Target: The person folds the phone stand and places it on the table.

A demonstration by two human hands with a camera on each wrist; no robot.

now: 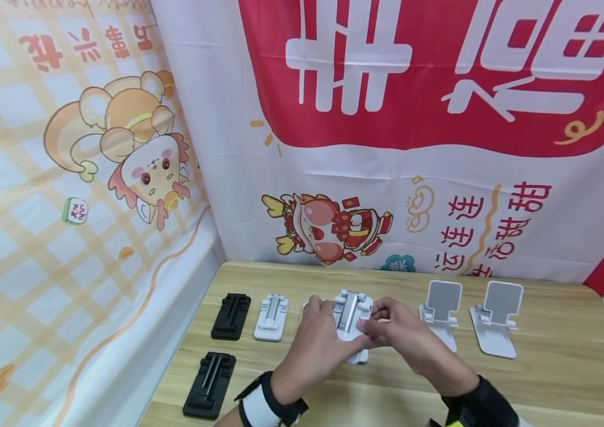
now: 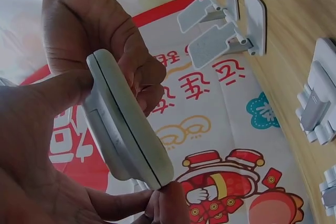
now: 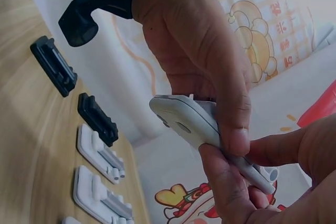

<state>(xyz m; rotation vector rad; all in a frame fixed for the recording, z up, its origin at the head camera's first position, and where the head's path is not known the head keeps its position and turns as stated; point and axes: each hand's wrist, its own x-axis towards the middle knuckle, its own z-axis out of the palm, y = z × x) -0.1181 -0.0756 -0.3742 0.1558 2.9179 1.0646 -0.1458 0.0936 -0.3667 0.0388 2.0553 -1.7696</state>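
Observation:
A white folding phone stand (image 1: pixel 346 314), folded flat with a grey bar on its face, is held up over the table between both hands. My left hand (image 1: pixel 312 338) grips it from the left, thumb on one end and fingertips at the other in the left wrist view. My right hand (image 1: pixel 409 335) pinches its right edge; in the right wrist view the thumb lies along the side of the stand (image 3: pixel 184 119). Another white folded stand (image 1: pixel 358 357) lies on the table below, mostly hidden by the hands.
Two white stands (image 1: pixel 443 302) (image 1: pixel 499 314) stand unfolded to the right on the wooden table (image 1: pixel 563 356). To the left lie a folded white stand (image 1: pixel 271 318) and two folded black stands (image 1: pixel 231 316) (image 1: pixel 209 385). Printed cloth (image 1: pixel 227 178) hangs behind.

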